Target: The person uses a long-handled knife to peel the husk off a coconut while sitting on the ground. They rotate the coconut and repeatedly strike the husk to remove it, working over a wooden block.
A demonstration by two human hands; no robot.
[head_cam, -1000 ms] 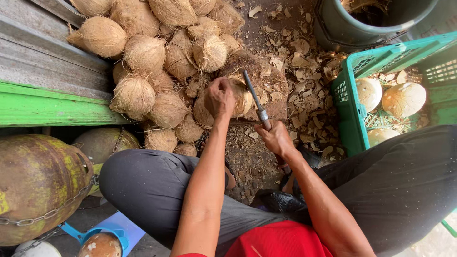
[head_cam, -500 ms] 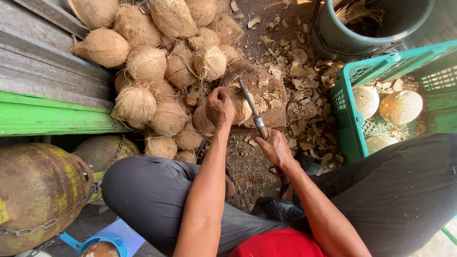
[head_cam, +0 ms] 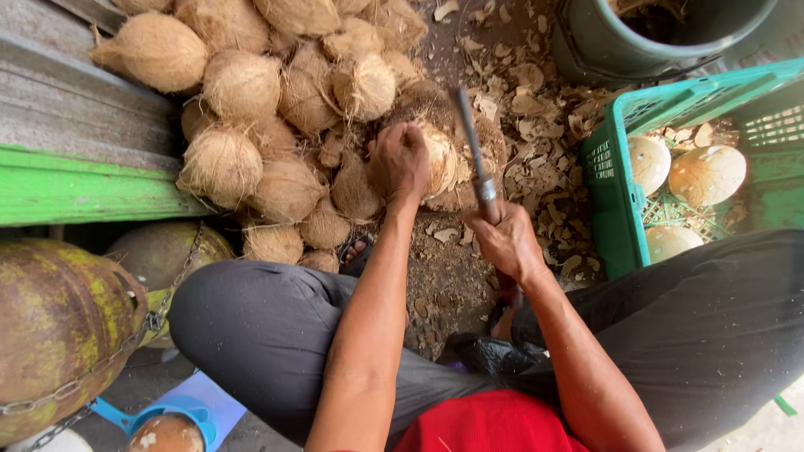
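Observation:
My left hand (head_cam: 400, 161) grips a husked brown coconut (head_cam: 437, 156) and holds it down on a shell-covered block on the ground. My right hand (head_cam: 505, 241) is closed around the handle of a long metal knife (head_cam: 474, 152), whose blade points up and away, right beside the coconut. A pile of several fibrous brown coconuts (head_cam: 276, 109) lies just left of my left hand. I sit with both knees spread, in dark trousers.
A green plastic crate (head_cam: 610, 180) at the right holds three peeled pale coconuts (head_cam: 708, 174). A dark bucket (head_cam: 662, 38) stands at the top right. Shell chips litter the ground (head_cam: 544, 117). A green wooden ledge (head_cam: 75, 188) and a rusty chained gas cylinder (head_cam: 59, 318) are at the left.
The knife has swung from a slant to nearly upright beside the coconut. My left hand keeps its hold on the coconut.

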